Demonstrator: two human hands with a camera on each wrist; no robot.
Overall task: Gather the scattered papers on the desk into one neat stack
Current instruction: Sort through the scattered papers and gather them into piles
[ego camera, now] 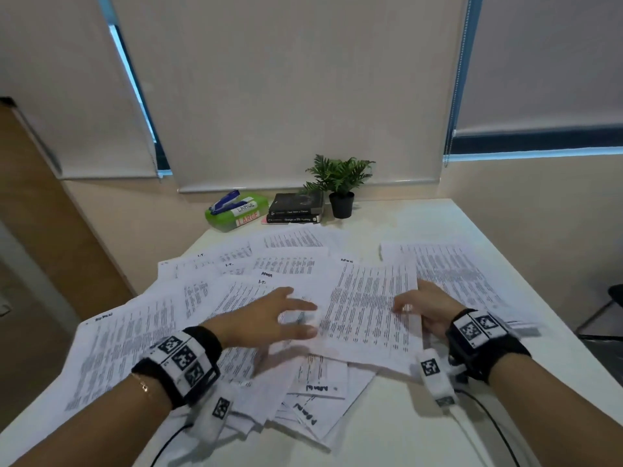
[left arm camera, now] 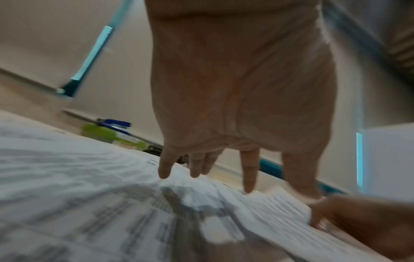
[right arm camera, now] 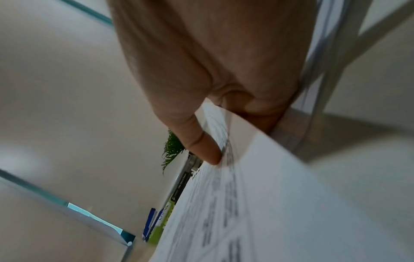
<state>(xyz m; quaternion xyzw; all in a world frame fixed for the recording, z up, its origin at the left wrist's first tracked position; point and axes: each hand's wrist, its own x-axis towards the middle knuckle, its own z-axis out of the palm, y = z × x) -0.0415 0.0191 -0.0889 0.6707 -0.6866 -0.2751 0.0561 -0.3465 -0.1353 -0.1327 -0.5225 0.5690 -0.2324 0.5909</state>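
Note:
Printed papers lie scattered over the white desk, overlapping in a loose fan. Another batch of papers lies at the right. My right hand pinches the right edge of one text sheet, which lies over the middle of the pile. In the right wrist view the thumb presses on top of that sheet and the other fingers are hidden beneath it. My left hand hovers with spread fingers just over the papers, beside the sheet's left edge, holding nothing.
At the desk's far edge stand a green box with a blue stapler on it, two stacked black books and a small potted plant. A dark chair stands off the right edge. Black cables trail over the front.

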